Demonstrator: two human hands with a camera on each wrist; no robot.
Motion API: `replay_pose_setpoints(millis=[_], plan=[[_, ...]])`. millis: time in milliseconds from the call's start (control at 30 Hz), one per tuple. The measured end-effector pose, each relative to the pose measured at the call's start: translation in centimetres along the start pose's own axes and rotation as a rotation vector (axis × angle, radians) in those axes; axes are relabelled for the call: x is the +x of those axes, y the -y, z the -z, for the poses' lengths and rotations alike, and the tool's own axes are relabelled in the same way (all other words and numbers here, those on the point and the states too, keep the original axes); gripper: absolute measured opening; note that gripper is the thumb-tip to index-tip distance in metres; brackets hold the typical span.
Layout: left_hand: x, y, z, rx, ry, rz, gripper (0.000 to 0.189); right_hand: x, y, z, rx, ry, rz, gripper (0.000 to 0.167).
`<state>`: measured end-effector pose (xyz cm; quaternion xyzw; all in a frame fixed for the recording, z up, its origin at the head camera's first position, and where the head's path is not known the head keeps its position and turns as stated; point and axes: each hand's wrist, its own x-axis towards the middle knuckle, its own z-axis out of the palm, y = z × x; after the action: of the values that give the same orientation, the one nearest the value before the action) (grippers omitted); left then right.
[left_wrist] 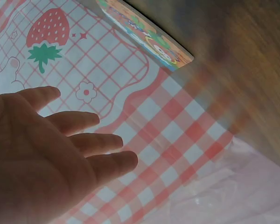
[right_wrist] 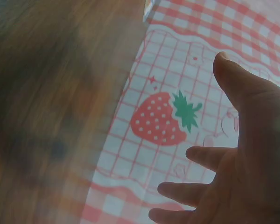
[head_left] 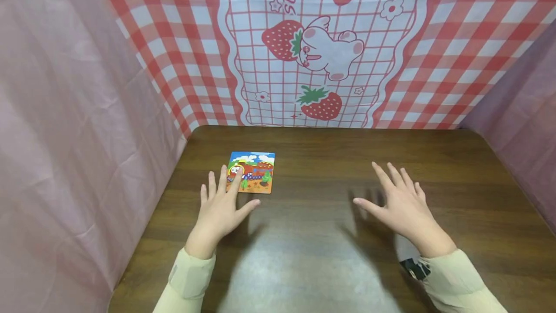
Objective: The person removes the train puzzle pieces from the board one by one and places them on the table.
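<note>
A square picture card or puzzle (head_left: 260,170) with a cartoon train, clouds and trees lies flat at the table's back left; in the left wrist view the same picture (left_wrist: 149,39) appears at a slant near the top. My left hand (head_left: 221,211) hovers with fingers spread, its index finger covering part of the card from the head camera. Nothing is in its grasp. Over the right half of the table my right hand (head_left: 406,206) is held up, fingers spread and holding nothing. Shadows of both hands fall on the wood.
The brown wooden table (head_left: 312,255) has rounded back corners. Behind it hangs a red-and-white checked cloth (head_left: 191,47) with strawberries. Pink curtains (head_left: 87,134) hang at both sides. A dark strap or device (head_left: 415,268) sits at the right wrist.
</note>
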<state>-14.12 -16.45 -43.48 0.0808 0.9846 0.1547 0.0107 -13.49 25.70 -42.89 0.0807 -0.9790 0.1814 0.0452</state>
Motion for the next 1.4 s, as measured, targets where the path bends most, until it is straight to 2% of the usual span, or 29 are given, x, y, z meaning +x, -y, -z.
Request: replay_pose_setpoints(millis=[300, 500, 767, 1233, 1400], plan=[[1.6, 0.8, 0.1, -0.052, 0.071, 0.009, 0.093, 2.9, 2.5, -1.7, 0.041, 0.116, 0.043, 0.107], [2.9, 1.7, -0.1, -0.084, 0.140, 0.022, 0.095, 4.6, 4.3, -3.5, 0.053, 0.140, 0.081, 0.104], [4.7, 2.7, -0.3, -0.093, 0.174, 0.030, 0.091, 6.8, 7.2, -5.3, 0.059, 0.165, 0.144, 0.106], [8.3, 3.9, -1.1, -0.085, 0.248, 0.049, 0.092, 10.6, 11.9, -7.8, 0.042, 0.273, 0.155, 0.100], [9.0, 4.1, -1.4, -0.086, 0.280, 0.050, 0.094, 12.1, 13.3, -8.9, 0.042, 0.297, 0.166, 0.095]])
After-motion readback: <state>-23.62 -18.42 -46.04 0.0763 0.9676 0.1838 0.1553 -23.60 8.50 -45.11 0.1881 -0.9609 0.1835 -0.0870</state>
